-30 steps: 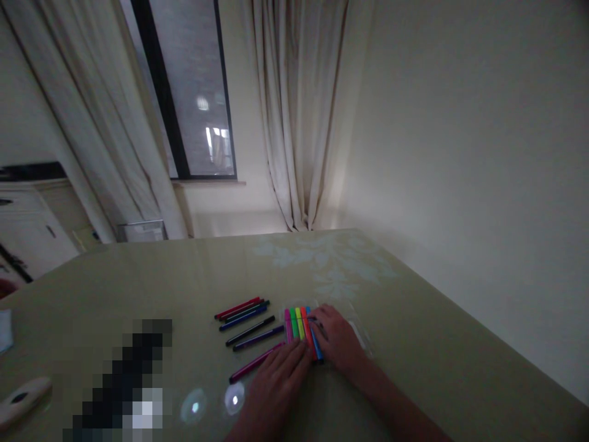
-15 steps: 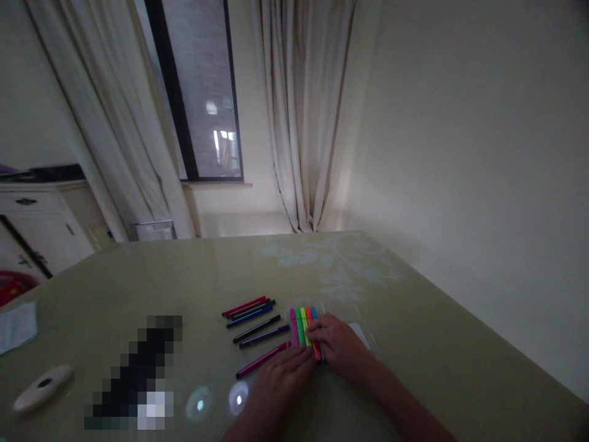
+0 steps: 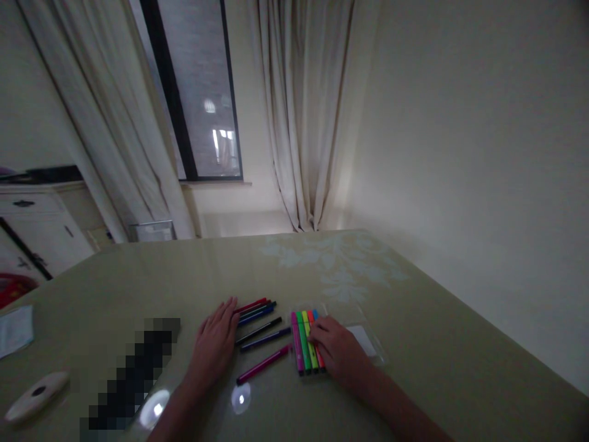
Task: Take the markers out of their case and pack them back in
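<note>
My left hand [image 3: 215,336] lies palm down with fingers stretched out, its fingertips at the left ends of several dark and red felt-tip pens [image 3: 257,314]. Below these, a black pen, a dark purple pen [image 3: 265,339] and a magenta pen [image 3: 264,364] lie loose and slanted. My right hand [image 3: 340,347] is bent over the right side of a clear plastic pen case [image 3: 375,334], its fingers curled onto the pens in it. Pink, green, yellow, orange and blue felt-tip pens [image 3: 302,344] lie side by side there, the right ones partly covered by the hand.
On the left of the greenish table [image 3: 151,276] are a pixelated dark long object [image 3: 133,374], a pale oval object [image 3: 37,396] and a light folded sheet [image 3: 16,330]. A wall [image 3: 483,184] borders the right side; curtains [image 3: 308,123] hang behind.
My left hand has moved from the lower ends of the pens in the case, left and up to the loose pens. My right hand stays on the case.
</note>
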